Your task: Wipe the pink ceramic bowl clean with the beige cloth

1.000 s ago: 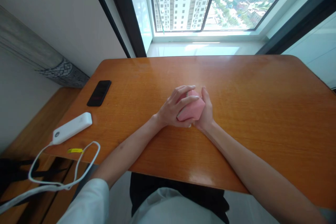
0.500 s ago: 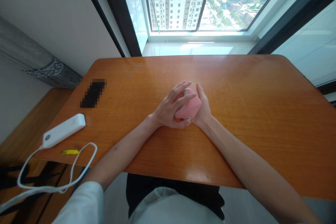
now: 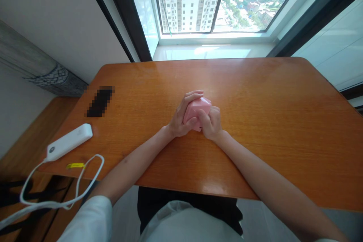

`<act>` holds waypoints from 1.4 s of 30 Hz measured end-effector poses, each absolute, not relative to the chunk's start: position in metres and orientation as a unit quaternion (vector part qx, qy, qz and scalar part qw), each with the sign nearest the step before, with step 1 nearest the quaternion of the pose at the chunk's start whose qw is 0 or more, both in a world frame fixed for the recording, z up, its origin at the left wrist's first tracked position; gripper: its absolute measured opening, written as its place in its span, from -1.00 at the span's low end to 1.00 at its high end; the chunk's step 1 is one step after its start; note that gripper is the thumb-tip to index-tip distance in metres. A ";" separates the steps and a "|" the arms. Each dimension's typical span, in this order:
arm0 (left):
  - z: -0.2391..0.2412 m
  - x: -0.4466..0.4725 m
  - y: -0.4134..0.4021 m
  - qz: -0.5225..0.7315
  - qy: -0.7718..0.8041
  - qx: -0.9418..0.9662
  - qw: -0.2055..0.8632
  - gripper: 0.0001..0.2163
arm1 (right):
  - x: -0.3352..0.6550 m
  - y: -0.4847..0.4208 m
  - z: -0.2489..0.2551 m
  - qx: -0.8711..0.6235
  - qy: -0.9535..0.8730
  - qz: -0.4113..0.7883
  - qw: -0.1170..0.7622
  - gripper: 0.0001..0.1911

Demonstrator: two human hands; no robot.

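Between my two hands, over the middle of the wooden table [image 3: 272, 121], is a small pink object with flat, angled faces [image 3: 198, 106]. My left hand [image 3: 181, 118] wraps it from the left, fingers over the far side and thumb along the near side. On the right, my right hand [image 3: 213, 124] is closed against it, with its thumb pressed on the near face and its other fingers curled. Both hands cover much of the object, so its exact kind does not show.
At the left of the table lie a pixelated dark item [image 3: 100, 102], a white power strip [image 3: 69, 141] with a white cable [image 3: 99, 170], and a yellow tag [image 3: 75, 165]. Behind the table is a window [image 3: 212, 32]. A grey curtain [image 3: 56, 72] hangs at the left.
The pink object has turned in my hands and shifted slightly left. My right hand went from lying open along its side to gripping it, thumb on its face. My left fingers have moved to its far side.
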State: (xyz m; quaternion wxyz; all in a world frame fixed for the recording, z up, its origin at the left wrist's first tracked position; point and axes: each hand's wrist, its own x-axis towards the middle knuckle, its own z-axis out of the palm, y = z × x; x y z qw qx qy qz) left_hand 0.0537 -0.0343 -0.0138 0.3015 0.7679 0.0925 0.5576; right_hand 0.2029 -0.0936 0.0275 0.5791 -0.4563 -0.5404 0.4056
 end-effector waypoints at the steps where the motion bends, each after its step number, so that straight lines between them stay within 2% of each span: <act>1: -0.013 0.052 -0.033 0.553 0.094 0.779 0.280 -0.21 | 0.202 -0.091 0.028 -0.457 -0.509 0.431 0.588 -0.21; 3: -0.012 0.049 -0.029 0.535 0.080 0.811 0.224 -0.11 | 0.200 -0.085 0.029 -0.431 -0.411 0.540 0.594 -0.28; 6: -0.013 0.045 -0.024 0.494 0.045 0.858 0.132 -0.04 | 0.203 -0.075 0.029 -0.351 -0.276 0.702 0.554 -0.28; 8: -0.014 0.044 -0.022 0.480 0.043 0.871 0.098 -0.02 | 0.207 -0.070 0.028 -0.320 -0.247 0.740 0.538 -0.27; 11: -0.015 0.044 -0.021 0.472 0.065 0.874 0.095 -0.09 | 0.207 -0.069 0.026 -0.304 -0.252 0.734 0.552 -0.26; 15: -0.014 0.045 -0.023 0.484 0.087 0.862 0.125 -0.24 | 0.199 -0.076 0.018 -0.351 -0.322 0.642 0.601 -0.20; 17: -0.013 0.046 -0.026 0.505 0.100 0.838 0.179 -0.29 | 0.198 -0.081 0.013 -0.411 -0.418 0.525 0.617 -0.21; 20: -0.014 0.047 -0.030 0.533 0.094 0.795 0.274 -0.31 | 0.203 -0.088 0.009 -0.457 -0.562 0.360 0.588 -0.30; 24: -0.014 0.047 -0.031 0.531 0.085 0.762 0.362 -0.33 | 0.209 -0.087 0.009 -0.398 -0.715 0.140 0.557 -0.42; 26: -0.013 0.046 -0.031 0.515 0.098 0.753 0.397 -0.36 | 0.209 -0.084 0.009 -0.380 -0.733 0.069 0.560 -0.43; 32: -0.012 0.045 -0.029 0.491 0.120 0.741 0.442 -0.40 | 0.206 -0.083 0.007 -0.422 -0.707 0.079 0.562 -0.27; 38: -0.012 0.045 -0.029 0.473 0.146 0.734 0.465 -0.33 | 0.207 -0.083 0.012 -0.441 -0.702 0.111 0.549 -0.25; 42: -0.014 0.045 -0.027 0.472 0.142 0.730 0.473 -0.36 | 0.208 -0.084 0.013 -0.458 -0.695 0.130 0.539 -0.26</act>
